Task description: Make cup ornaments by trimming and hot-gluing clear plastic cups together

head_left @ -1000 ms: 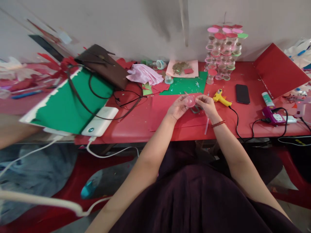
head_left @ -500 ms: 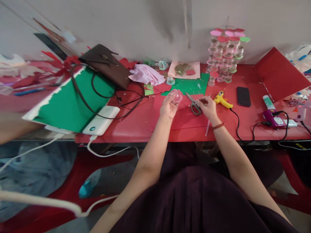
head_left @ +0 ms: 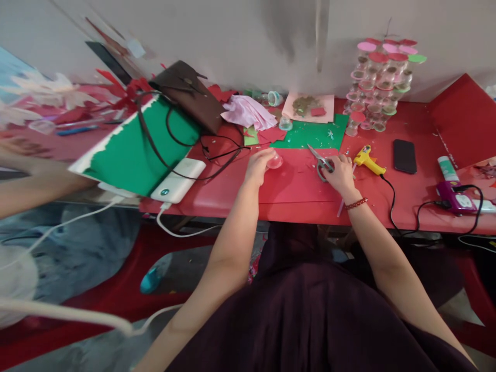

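My left hand [head_left: 258, 168] is closed around a small clear plastic cup [head_left: 275, 161], held low over red paper [head_left: 296, 181]. The cup looks pink against the red, and fingers hide part of it. At the right, my right hand [head_left: 341, 174], a beaded bracelet on its wrist, has its thumb and fingers on the dark handles of a pair of scissors [head_left: 315, 154]. The blades are pointing away to the upper left. Close to the right of this hand lies a yellow glue gun [head_left: 370, 160].
Behind are green paper [head_left: 310, 135], pink cloth [head_left: 250, 112] and a stack of clear cups [head_left: 374, 93]. A phone [head_left: 404, 156] and purple plug adapter [head_left: 455, 196] lie right; a power bank [head_left: 179, 181] and brown bag [head_left: 189, 98] left. Another person's arm [head_left: 39, 178] is far left.
My left hand has turned over and lowered the cup toward the red paper. My right hand has come down onto the scissors' handles. The view has shifted left.
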Tool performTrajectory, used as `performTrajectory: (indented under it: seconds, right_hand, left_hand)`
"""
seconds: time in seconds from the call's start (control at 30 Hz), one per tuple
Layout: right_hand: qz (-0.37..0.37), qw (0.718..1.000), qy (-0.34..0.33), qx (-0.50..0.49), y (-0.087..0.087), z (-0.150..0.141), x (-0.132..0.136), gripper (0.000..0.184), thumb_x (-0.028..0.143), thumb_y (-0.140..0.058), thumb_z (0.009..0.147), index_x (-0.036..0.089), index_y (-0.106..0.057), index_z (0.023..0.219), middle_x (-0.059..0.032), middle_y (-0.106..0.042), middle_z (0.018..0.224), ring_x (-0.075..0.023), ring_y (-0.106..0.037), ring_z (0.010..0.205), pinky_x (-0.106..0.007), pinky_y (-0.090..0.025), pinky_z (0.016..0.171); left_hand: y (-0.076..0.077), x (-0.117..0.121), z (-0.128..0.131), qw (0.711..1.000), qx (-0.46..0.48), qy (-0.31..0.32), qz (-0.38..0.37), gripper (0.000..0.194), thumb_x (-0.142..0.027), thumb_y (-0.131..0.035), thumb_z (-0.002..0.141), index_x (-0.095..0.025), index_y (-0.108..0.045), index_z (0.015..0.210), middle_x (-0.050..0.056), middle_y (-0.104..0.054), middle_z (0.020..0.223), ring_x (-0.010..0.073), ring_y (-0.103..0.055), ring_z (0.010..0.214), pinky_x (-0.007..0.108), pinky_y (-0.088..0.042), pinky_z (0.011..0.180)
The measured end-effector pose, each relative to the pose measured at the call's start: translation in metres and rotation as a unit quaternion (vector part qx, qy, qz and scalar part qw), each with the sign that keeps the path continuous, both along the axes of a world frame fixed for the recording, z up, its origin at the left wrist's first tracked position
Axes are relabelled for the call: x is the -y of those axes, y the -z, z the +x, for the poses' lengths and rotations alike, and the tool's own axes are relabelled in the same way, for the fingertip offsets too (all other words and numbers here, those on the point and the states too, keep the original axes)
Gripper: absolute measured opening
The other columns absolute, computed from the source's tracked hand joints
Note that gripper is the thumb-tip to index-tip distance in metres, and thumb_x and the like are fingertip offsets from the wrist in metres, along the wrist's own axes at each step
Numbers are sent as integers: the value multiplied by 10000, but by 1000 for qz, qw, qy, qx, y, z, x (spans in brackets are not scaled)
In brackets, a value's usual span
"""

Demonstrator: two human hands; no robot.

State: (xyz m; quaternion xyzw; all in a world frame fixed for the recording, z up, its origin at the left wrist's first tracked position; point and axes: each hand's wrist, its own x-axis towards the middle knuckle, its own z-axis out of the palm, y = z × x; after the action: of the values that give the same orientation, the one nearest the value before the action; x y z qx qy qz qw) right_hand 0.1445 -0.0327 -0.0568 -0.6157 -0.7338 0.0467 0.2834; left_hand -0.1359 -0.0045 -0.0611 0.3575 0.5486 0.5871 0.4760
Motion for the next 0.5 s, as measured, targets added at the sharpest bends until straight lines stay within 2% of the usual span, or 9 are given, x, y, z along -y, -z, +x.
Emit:
performTrajectory:
  seconds: [0.1,0.23,0.3,0.37,0.43,0.5]
  right_hand:
    - [-20,999,-8,29,-4,-2,2,301,242,-683,882,124,-713,1157,-209,-731,1152,-355,-652,1118,-515,-474,1049]
    - [-39,999,-11,23,-3,-4,1,263,202,-614,910,142,-671,1160,-203,-745,1119,-326,-692,1037,-487,-523,952]
    - [-39,999,-1,-28,-2,-5,0,274,217,-655,883,153,-657,1149,-182,-752,1088,-310,-702,1002,-471,-538,909]
    - [-34,989,-1,-144,-1,-5,-3,310,248,-702,848,176,-647,1145,-142,-759,1062,-278,-710,972,-441,-552,876]
    - [-54,949,-11,-311,-1,-6,-5,354,311,-732,825,205,-640,1150,-95,-762,1019,-233,-710,893,-392,-565,792]
    - [-111,875,-38,-470,-3,-4,-7,432,383,-793,768,222,-648,1141,-55,-756,950,-181,-679,766,-329,-544,673]
  left_hand:
    - [3,0,2,999,-10,8,45,457,-407,-834,645,-201,-798,1051,92,-797,1174,258,-721,1147,409,-534,1040]
    - [0,4,6,992,-50,62,99,488,-432,-816,689,-209,-788,1122,95,-797,1213,260,-712,1199,423,-503,1102]
    - [-1,7,7,987,-79,94,107,492,-435,-799,719,-194,-783,1148,110,-794,1229,265,-710,1207,428,-501,1107]
    - [1,9,7,979,-125,122,106,474,-431,-773,752,-176,-783,1152,126,-790,1238,272,-717,1187,435,-509,1096]
    - [4,8,7,966,-193,139,105,435,-416,-741,789,-169,-788,1144,134,-793,1224,275,-724,1159,445,-513,1088]
    - [7,7,7,951,-254,143,108,399,-407,-701,832,-170,-793,1140,136,-797,1211,274,-725,1149,448,-513,1087]
